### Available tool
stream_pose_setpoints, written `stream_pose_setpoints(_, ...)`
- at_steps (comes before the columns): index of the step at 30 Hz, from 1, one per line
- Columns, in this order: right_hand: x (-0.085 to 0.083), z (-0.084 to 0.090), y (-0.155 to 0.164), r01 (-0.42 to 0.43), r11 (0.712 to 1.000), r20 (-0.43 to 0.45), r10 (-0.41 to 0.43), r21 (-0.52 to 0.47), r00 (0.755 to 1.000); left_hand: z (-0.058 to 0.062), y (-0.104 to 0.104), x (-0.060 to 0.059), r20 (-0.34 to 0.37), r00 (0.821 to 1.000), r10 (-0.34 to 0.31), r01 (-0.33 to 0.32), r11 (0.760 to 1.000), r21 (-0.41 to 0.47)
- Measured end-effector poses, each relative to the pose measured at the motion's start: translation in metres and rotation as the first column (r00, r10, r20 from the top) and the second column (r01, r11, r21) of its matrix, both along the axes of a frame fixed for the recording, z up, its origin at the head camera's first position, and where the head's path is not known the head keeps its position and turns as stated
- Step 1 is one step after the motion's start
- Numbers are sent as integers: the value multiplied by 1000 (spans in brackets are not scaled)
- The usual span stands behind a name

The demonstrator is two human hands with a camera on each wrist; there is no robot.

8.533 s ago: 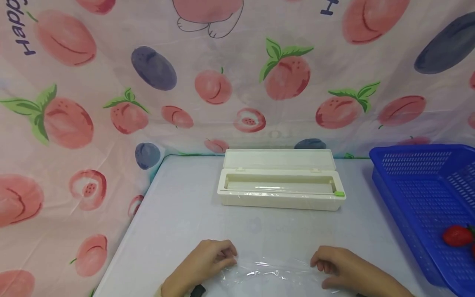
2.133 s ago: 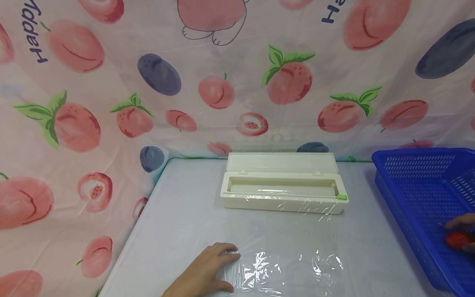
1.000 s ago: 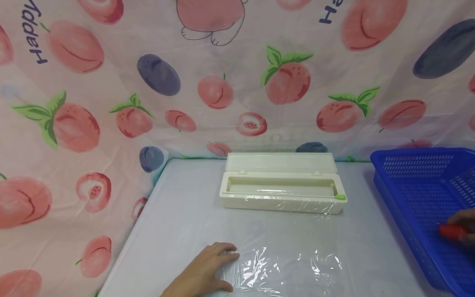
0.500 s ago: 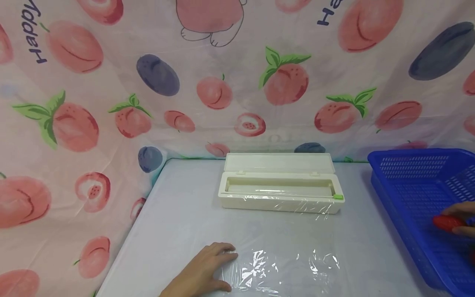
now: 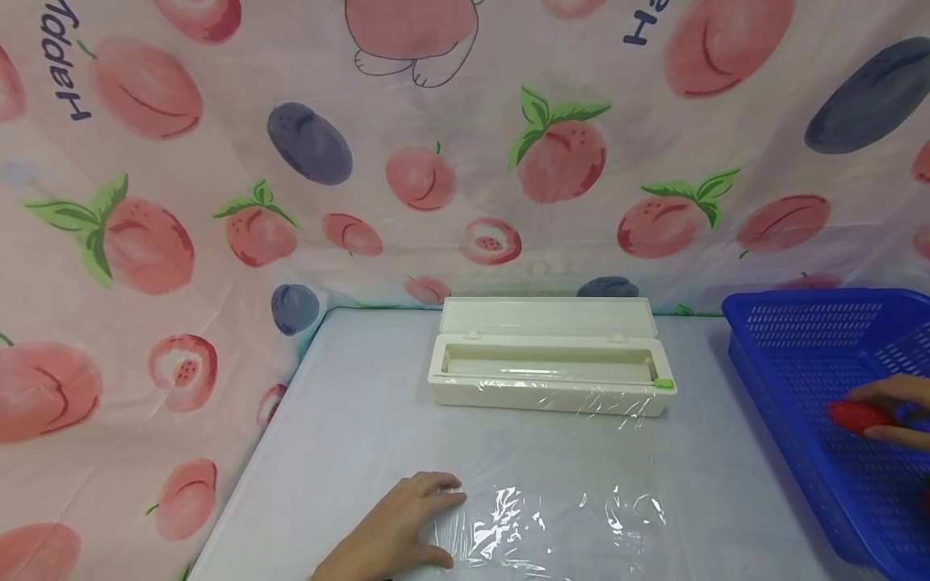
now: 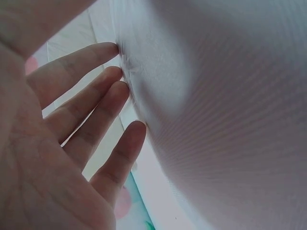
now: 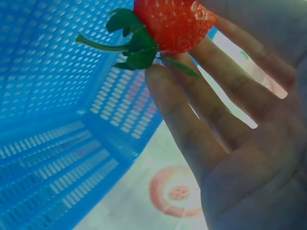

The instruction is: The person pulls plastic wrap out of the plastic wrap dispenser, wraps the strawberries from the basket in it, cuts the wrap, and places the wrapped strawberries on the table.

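My right hand [image 5: 882, 411] pinches a red strawberry [image 5: 853, 416] over the blue plastic basket [image 5: 799, 355] at the table's right side. In the right wrist view the strawberry [image 7: 172, 24] with its green leaves sits at my fingertips [image 7: 160, 79], above the basket's mesh [image 7: 48, 96]. My left hand [image 5: 407, 524] lies flat on the left edge of a crinkled sheet of clear cling film [image 5: 559, 524] spread on the table near me. In the left wrist view my straight fingers [image 6: 91, 110] press on the pale surface.
A cream cling film dispenser box [image 5: 552, 367] stands with its lid up at the middle back of the grey table [image 5: 349, 420], with film trailing over its front. A peach-patterned cloth [image 5: 218, 161] hangs behind and to the left.
My right hand has lifted the strawberry and carried it leftward within the basket. The left hand has stayed flat on the film.
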State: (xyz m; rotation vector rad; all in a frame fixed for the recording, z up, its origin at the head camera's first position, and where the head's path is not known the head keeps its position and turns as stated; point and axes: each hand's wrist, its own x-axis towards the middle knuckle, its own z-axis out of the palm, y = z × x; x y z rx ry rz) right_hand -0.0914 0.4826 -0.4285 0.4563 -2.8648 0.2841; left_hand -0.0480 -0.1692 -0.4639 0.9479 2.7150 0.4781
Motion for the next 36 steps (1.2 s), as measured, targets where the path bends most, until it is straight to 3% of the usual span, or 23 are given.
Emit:
stream_pose_setpoints(8,2,27,-40,-39,999,-7,39,-10,999,2,1,1,28,999,26,-26,1000,-10)
stream_pose_setpoints(13,5,37,-61,-105,993,-68,101,-46,993,1,0,1,18,1000,18,-18,1000,5)
stream_pose_setpoints(19,7,45,-79,-80,997,-46,79,-19,996,0,-1,1,4,1000,8,-8,1000,15)
stream_pose_setpoints(25,10,51,-98,-72,997,-90,69,-27,994,1,-1,1,-6,1000,1,-1,999,32)
stream_pose_setpoints(36,9,57,-133,-6,1000,111,3,26,994,2,0,1,39,999,28,-28,999,17)
